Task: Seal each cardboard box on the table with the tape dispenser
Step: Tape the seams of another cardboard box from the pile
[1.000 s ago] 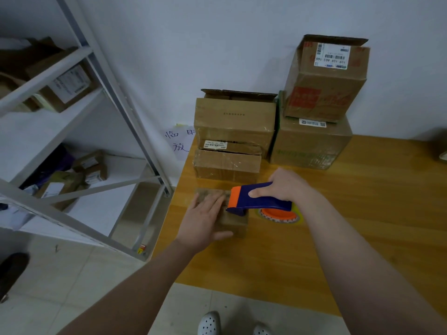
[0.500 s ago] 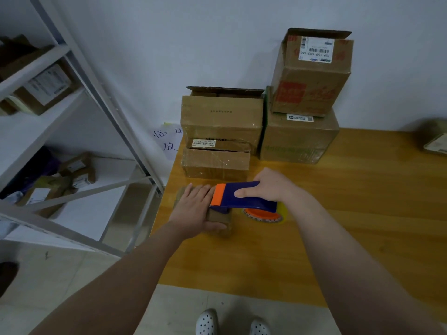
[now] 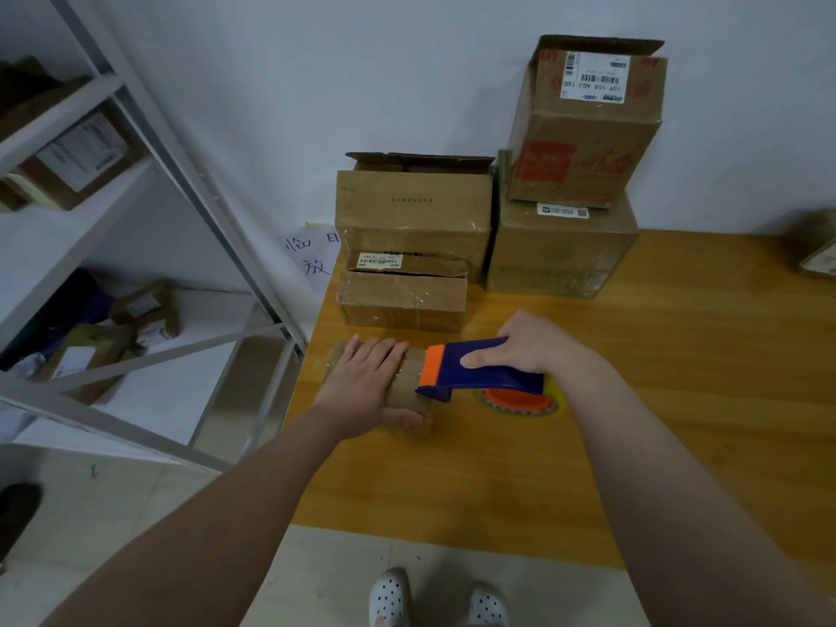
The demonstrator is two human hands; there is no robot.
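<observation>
Your left hand (image 3: 366, 386) lies flat with fingers straight, pressing down on the small box (image 3: 409, 391) near the tabletop's (image 3: 610, 468) left edge, just in front of the stacked boxes (image 3: 407, 219). Your right hand (image 3: 529, 348) is clenched round the dispenser (image 3: 479, 368), whose long axis runs left to right across you. Its orange blade end points left and meets the box's right end, while the tape roll (image 3: 520, 400) sits at the right, low over the tabletop.
</observation>
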